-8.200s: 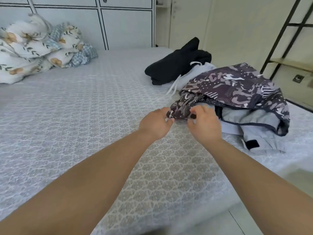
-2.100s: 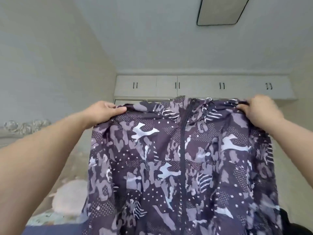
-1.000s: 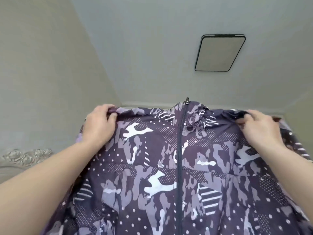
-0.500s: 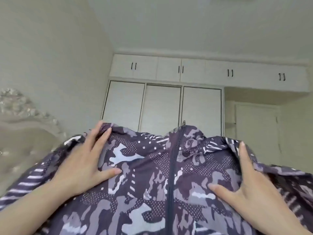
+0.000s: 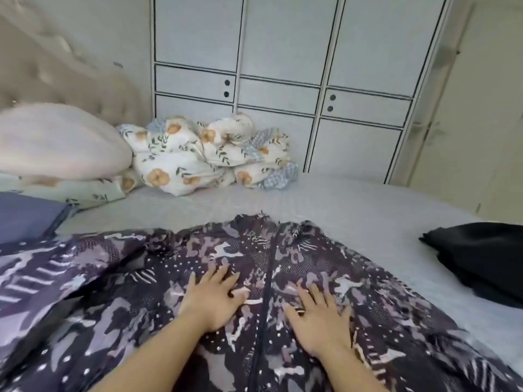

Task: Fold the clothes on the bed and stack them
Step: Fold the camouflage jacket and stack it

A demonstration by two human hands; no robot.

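The bed point(image 5: 325, 202) fills the view beyond the fingertips, under a pale grey patterned cover, and runs back to a white wardrobe point(image 5: 283, 80) with dark-edged panels. A padded headboard point(image 5: 56, 69) rises far left of the fingers. The camouflage jacket point(image 5: 141, 306) lies spread front-up on the bed directly under both hands, its purple, grey and white print reaching forward past the fingertips to the collar and out to the left along a sleeve. Its dark zip point(image 5: 266, 292) runs down between the two hands.

Well beyond the fingers and to their left sits a plump pale pillow point(image 5: 56, 140), resting on a floral one, and beside it a bundled floral quilt point(image 5: 203, 154) against the wardrobe. A folded blue cloth point(image 5: 25, 216) lies at the far left, touching the sleeve's edge. To the right of the right fingers, well apart from the jacket, a black garment point(image 5: 481, 256) lies crumpled on the cover.

The left hand point(image 5: 212, 301) lies flat on the jacket just left of the zip, fingers straight and spread apart. The right hand point(image 5: 319, 321) lies flat just right of the zip, fingers likewise straight and splayed, pressing the cloth. Neither grasps anything.
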